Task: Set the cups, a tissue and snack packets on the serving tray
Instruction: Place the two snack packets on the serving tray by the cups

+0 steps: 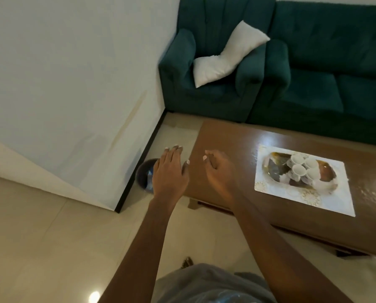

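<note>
Leftmost, down on the floor by the wall's dark skirting: a small dark bin (145, 174), partly hidden behind the left hand (169, 171). Left hand stretched out flat, palm down, fingers together and straight, grip wide and holding nothing. Just beside it, not touching, the right hand (220, 171), hovering over the near-left corner of the table (226, 138), fingers loosely curled, thumb apart, grip half open and likewise holding nothing.

Further right, well apart from both hands, a pale placemat (276, 193) lying flat on the table, and on it the serving tray (274, 169), glossy and dark-patterned. Four small white cups (297, 170) clustered on the tray, touching or nearly so; handles too blurred to place. Beside them on the tray's right, something pale, perhaps a tissue or a packet; cannot tell. No snack packets clearly visible anywhere.

Likely ceramic, those cups: light, stiff, smooth and breakable, apt to clink and chip when packed this close. Best taken one at a time by handle or rim, lifted straight up clear of neighbours. Tray probably slick underneath them, so any nudge could slide the whole cluster. Tissue, by contrast, soft and weightless: pinch at an edge. Packets crinkly and light: pinch at a sealed end.

Far side: green armchair (215, 101) with white cushions (224, 55), green sofa (335, 62) to its right.
</note>
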